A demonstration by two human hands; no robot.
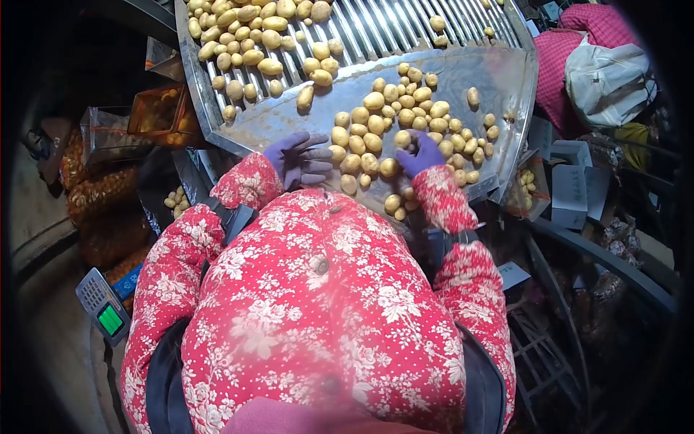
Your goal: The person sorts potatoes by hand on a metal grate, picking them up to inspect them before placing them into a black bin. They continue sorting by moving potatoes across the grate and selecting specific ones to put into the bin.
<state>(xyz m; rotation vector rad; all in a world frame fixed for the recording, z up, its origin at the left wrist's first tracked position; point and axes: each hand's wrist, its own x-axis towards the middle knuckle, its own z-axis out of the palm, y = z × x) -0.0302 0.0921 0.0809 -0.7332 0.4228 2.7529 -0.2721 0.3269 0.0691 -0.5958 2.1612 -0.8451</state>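
On the metal sorting tray lies a loose spread of potatoes. My left hand, in a purple glove, is open at the tray's near edge, fingers spread toward the right, beside the left end of the spread. My right hand, also gloved in purple, is at the near side of the spread with its fingers curled round a potato. Other potatoes lie close around the right hand. Red floral sleeves cover both forearms.
Metal rollers beyond the tray carry more potatoes at the upper left. Left are an orange crate, filled net bags and a scale display. Cardboard boxes and a person in pink checks are right.
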